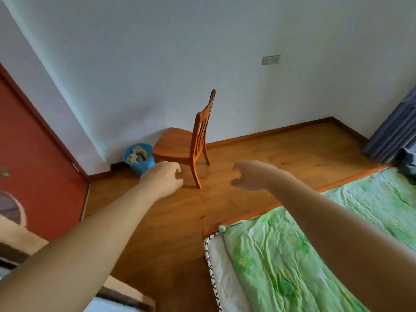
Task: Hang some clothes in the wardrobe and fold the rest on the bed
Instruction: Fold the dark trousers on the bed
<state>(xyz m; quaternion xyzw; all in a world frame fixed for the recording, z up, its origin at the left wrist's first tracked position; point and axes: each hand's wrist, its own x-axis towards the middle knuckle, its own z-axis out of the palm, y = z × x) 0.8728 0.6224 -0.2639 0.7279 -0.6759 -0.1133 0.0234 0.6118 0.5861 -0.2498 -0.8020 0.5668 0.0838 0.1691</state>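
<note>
A red door [33, 154] is standing at the left. Next to it, a blue bin [140, 166] is sitting on the floor [175, 221] by the wall, holding bright scraps. A wooden chair [180, 143] is standing just beside the bin. In front of it the left hand [163, 177] is reaching out, its fingers loosely curled, holding nothing. The right hand [249, 175] is reaching out too, fingers bent, holding nothing. The bed [270, 266] with its green sheet is lying at the right. Dark clothes [407, 167] are lying at its far corner, well apart from both hands.

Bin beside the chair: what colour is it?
Blue bin, seen in the head view.
</note>
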